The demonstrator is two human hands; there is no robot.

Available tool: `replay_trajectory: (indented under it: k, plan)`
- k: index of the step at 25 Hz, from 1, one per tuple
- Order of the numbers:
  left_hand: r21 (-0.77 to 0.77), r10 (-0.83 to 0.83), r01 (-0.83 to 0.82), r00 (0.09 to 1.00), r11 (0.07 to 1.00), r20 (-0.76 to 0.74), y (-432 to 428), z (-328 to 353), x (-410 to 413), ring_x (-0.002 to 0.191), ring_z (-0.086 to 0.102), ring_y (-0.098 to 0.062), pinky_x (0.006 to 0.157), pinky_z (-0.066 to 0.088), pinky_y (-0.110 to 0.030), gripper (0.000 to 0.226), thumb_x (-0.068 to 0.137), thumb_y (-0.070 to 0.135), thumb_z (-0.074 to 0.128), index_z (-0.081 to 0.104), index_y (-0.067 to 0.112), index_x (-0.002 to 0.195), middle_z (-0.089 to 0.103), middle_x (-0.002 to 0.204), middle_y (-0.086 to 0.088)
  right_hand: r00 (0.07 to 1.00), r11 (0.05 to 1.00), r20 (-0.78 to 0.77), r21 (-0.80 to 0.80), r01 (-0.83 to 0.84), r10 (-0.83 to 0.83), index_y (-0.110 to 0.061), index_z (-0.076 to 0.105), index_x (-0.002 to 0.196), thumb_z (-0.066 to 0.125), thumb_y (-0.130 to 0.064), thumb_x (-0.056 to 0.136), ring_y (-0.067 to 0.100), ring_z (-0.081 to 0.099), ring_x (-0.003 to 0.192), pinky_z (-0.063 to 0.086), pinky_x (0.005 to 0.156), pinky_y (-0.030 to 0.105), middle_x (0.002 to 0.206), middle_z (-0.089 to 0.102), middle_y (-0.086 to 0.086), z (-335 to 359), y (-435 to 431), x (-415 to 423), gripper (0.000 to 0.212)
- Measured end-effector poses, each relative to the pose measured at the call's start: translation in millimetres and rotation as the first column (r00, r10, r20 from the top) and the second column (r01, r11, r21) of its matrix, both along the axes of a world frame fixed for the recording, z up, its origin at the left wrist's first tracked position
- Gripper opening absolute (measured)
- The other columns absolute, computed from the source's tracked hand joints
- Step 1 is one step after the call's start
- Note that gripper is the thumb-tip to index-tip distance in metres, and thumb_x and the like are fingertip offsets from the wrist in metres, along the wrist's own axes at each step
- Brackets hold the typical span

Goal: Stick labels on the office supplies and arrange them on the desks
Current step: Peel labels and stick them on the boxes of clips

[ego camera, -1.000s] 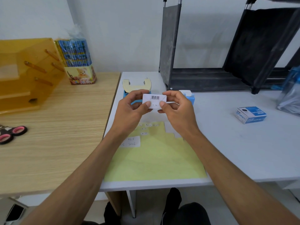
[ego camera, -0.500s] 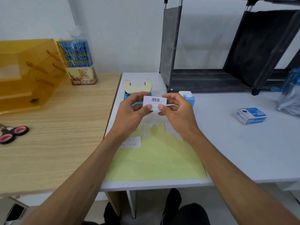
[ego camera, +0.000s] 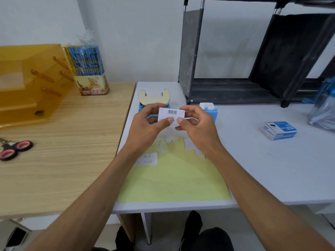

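White cardboard, the small box pinched between both hands, could slip if either thumb relaxes while labelling.

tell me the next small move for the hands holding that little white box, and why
Probably press the label down flat with the right hand. Both hands pinch the small white box above the yellow label sheet, barcode side up, and a thin white strip pokes out under the right fingers, which looks like a label not yet stuck down. The left hand should just steady it.
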State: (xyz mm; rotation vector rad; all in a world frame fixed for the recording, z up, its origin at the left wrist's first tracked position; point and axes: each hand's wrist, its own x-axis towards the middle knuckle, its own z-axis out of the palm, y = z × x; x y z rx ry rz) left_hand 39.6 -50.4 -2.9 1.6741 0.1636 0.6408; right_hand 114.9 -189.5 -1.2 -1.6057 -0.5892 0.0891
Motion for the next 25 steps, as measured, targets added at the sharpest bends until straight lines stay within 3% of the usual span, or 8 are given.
replay_trajectory:
  k: [3,6,10,13,17,21,25]
  plan:
    - [0.003,-0.014,0.014,1.0,1.0,-0.002,1.0,-1.2,0.4,0.102,0.069,-0.022,0.086,0.058,-0.032,0.036,0.089,0.009,0.07,0.06,0.013,0.123,0.068,0.113,-0.005,1.0,1.0,0.01,-0.02,0.003,-0.003,-0.017,0.057,0.112,0.07,-0.015,0.088,0.017,0.071,0.088,0.06,0.076,0.026,0.108,0.068,0.003,-1.0,-0.6,0.5,0.028]
    - [-0.024,-0.036,0.036,0.999,0.999,0.014,0.8,-0.4,-0.1,0.105,0.068,-0.024,0.087,0.058,-0.032,0.036,0.09,0.007,0.067,0.059,0.011,0.125,0.067,0.115,-0.006,1.0,1.0,0.008,0.009,-0.003,0.002,-0.018,0.057,0.112,0.063,-0.007,0.092,0.015,0.071,0.089,0.059,0.076,0.025,0.109,0.067,0.004,-1.4,-2.1,2.2,0.024]
    - [0.026,0.013,-0.012,1.0,1.0,-0.004,1.7,-1.0,0.6,0.099,0.069,-0.021,0.079,0.057,-0.026,0.04,0.084,0.015,0.076,0.06,0.016,0.12,0.069,0.111,-0.003,0.999,0.999,0.025,0.019,-0.039,0.039,-0.017,0.059,0.114,0.059,-0.003,0.093,0.008,0.071,0.086,0.06,0.078,0.028,0.104,0.066,-0.002,-2.0,-2.2,2.3,0.026]
    - [0.007,-0.017,0.017,1.0,1.0,0.013,1.6,-2.4,1.2,0.104,0.068,-0.023,0.085,0.058,-0.033,0.036,0.088,0.009,0.07,0.059,0.014,0.122,0.067,0.114,-0.006,0.999,0.999,0.037,0.025,-0.031,0.03,-0.019,0.058,0.111,0.059,-0.003,0.093,0.001,0.069,0.083,0.059,0.077,0.026,0.1,0.065,-0.005,-2.3,-2.2,2.7,0.025]
    - [0.048,0.009,-0.008,1.0,0.999,-0.006,2.6,-2.5,1.1,0.101,0.068,-0.021,0.081,0.058,-0.029,0.038,0.085,0.016,0.074,0.059,0.017,0.12,0.068,0.112,-0.002,0.998,0.999,0.04,0.018,-0.042,0.041,-0.017,0.058,0.114,0.059,-0.003,0.093,0.008,0.07,0.088,0.059,0.08,0.029,0.104,0.065,-0.003,-3.8,-1.9,2.4,0.025]
    - [0.024,-0.004,0.004,1.0,1.0,0.003,3.7,-3.5,1.3,0.103,0.068,-0.022,0.086,0.058,-0.034,0.036,0.087,0.013,0.073,0.059,0.016,0.12,0.068,0.112,-0.004,0.998,0.997,0.036,0.045,-0.057,0.056,-0.018,0.058,0.112,0.06,-0.002,0.092,0.011,0.07,0.09,0.059,0.08,0.029,0.104,0.066,-0.001,-3.5,-1.9,1.8,0.025]
    - [0.055,0.015,-0.015,1.0,0.998,-0.015,4.0,-4.1,1.0,0.1,0.069,-0.019,0.084,0.058,-0.034,0.037,0.086,0.015,0.074,0.059,0.016,0.119,0.068,0.11,-0.002,0.997,0.998,0.045,-0.001,-0.066,0.066,-0.017,0.057,0.113,0.074,-0.012,0.084,0.013,0.069,0.093,0.058,0.076,0.022,0.105,0.068,0.0,-4.8,-0.5,-0.6,0.033]
